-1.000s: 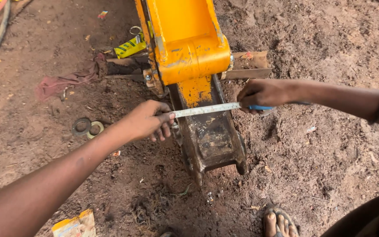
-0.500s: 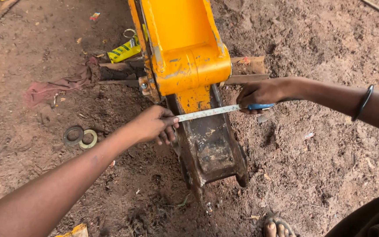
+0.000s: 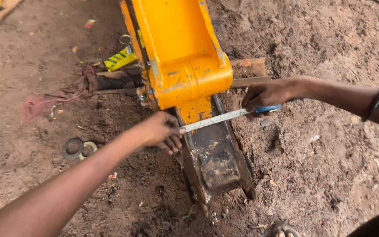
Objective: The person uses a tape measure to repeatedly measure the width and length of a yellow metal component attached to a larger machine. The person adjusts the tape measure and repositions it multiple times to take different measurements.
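Head view, the only one supplied. A tape measure [image 3: 218, 118] is held stretched across the dark, rusty metal bracket [image 3: 216, 162] just below the end of the yellow machine arm [image 3: 180, 57], which lies on the dirt ground [image 3: 321, 175]. The free end of the tape is pinned against the bracket's near edge by the left hand [image 3: 161, 131], whose thumb and fingers are closed on it. The blue case of the tape is gripped in the right hand [image 3: 266, 94], closed around it, at the far side of the bracket; a dark bangle [image 3: 376, 102] is worn on that wrist. Compared with a second ago, the tape is seen in nearly the same place across the bracket, and both hands are kept on its ends; what has altered is mainly the camera's framing, with the yellow arm now shown larger and higher. The measurement is therefore judged to be held steady rather than shifted to a new spot. Also recorded: two flat metal rings [image 3: 79, 148] on the ground to the left, a reddish rag [image 3: 49, 102], a yellow-and-black striped scrap [image 3: 119, 58], a wooden plank [image 3: 248, 74] beneath the arm, and toes [image 3: 284, 231] at the lower edge.
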